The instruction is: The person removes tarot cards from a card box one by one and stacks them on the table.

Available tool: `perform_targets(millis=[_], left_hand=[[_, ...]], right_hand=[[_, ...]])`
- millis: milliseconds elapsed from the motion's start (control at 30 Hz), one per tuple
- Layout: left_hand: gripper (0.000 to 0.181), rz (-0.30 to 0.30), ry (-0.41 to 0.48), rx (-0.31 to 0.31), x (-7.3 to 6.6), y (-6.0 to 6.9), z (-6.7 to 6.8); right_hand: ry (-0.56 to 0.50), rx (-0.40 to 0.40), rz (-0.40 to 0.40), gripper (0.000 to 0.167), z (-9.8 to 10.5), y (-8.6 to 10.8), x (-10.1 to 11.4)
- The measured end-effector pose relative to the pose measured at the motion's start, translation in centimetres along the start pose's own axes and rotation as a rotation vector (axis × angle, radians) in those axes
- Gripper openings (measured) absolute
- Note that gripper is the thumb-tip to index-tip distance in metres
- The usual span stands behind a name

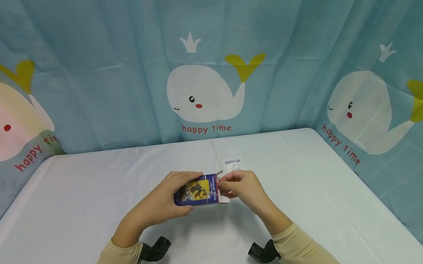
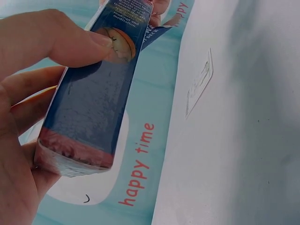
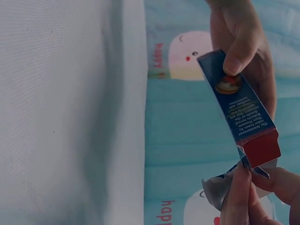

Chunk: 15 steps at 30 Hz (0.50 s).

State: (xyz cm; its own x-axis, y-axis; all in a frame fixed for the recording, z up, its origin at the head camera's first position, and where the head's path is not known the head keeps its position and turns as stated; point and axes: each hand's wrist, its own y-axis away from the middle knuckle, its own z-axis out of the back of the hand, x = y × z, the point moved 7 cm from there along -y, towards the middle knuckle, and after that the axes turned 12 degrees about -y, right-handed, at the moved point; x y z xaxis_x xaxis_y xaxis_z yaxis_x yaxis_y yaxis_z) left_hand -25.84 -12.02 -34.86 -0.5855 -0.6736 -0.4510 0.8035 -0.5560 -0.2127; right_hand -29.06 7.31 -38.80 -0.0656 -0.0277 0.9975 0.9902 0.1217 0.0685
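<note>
A blue tarot card box (image 1: 196, 191) with a yellow picture is held above the table, lying level in the head view. My left hand (image 1: 164, 199) grips it around its left end, thumb on the near narrow side. At the box's right end, my right hand (image 1: 248, 189) pinches a flap between thumb and fingertips. In the right wrist view, the opened end of the box (image 3: 241, 108) shows red, and a lid flap (image 3: 216, 190) sticks out by the right fingers. What lies inside the box cannot be seen.
A small white printed card (image 1: 233, 165) lies flat on the white-covered table (image 1: 83, 187), just beyond my right hand. Behind the table hangs a blue curtain (image 1: 113, 108) with whale prints. Black wrist mounts (image 1: 155, 250) stick out from both sleeves.
</note>
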Motion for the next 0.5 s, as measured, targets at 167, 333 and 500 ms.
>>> perform_targets(millis=[167,333,500], left_hand=[[0.073,0.008,0.008,0.0,0.06,0.07,-0.01],[0.073,0.009,0.011,0.001,0.05,0.11,0.05],[0.073,0.019,0.005,0.0,0.12,0.09,0.18]], right_hand=[[-0.012,0.023,-0.009,0.02,-0.03,0.18,0.21],[-0.017,0.038,-0.023,0.02,0.19,0.08,0.11],[-0.021,0.063,-0.041,0.022,0.49,-0.18,0.04]])
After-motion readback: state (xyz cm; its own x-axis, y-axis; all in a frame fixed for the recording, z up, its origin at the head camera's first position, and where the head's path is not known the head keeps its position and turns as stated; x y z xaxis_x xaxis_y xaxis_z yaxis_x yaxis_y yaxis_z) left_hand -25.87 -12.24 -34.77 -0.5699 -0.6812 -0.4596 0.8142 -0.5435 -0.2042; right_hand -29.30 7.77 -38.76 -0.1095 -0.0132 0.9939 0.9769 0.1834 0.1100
